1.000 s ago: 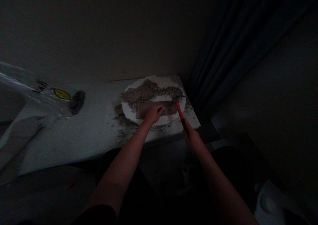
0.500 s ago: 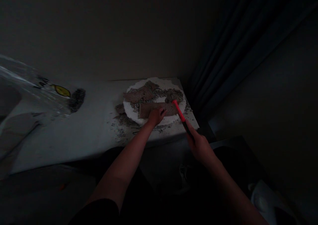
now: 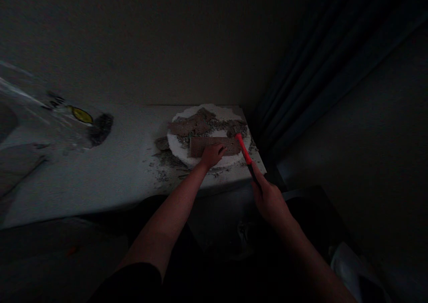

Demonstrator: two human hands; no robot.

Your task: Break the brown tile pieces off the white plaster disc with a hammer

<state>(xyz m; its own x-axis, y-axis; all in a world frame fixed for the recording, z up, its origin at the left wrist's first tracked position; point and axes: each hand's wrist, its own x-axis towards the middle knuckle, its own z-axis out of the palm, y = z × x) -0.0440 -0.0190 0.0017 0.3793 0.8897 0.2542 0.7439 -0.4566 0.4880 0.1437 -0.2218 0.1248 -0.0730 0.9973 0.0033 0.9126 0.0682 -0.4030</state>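
Observation:
The scene is very dark. A flat brown rectangular slab (image 3: 203, 145) lies on a round white base (image 3: 227, 160) at the right end of a pale table. My left hand (image 3: 211, 155) rests on the slab's near edge, fingers curled down onto it. My right hand (image 3: 270, 199) is closed round the dark grip of a red-handled tool (image 3: 243, 150), whose tip touches the slab's right end. Broken brown pieces (image 3: 191, 124) and crumbs lie behind the slab on the base.
Grey crumbs (image 3: 163, 165) are scattered on the pale table (image 3: 100, 174) left of the base. A clear plastic bag (image 3: 50, 120) with a yellow mark and a dark clump lies at far left. A dark curtain (image 3: 301, 80) hangs to the right. A white object (image 3: 347, 263) sits low right.
The view has shifted slightly. My right hand has drawn back and down a little with the tool; its tip stays at the slab's right end. My left hand stays on the slab.

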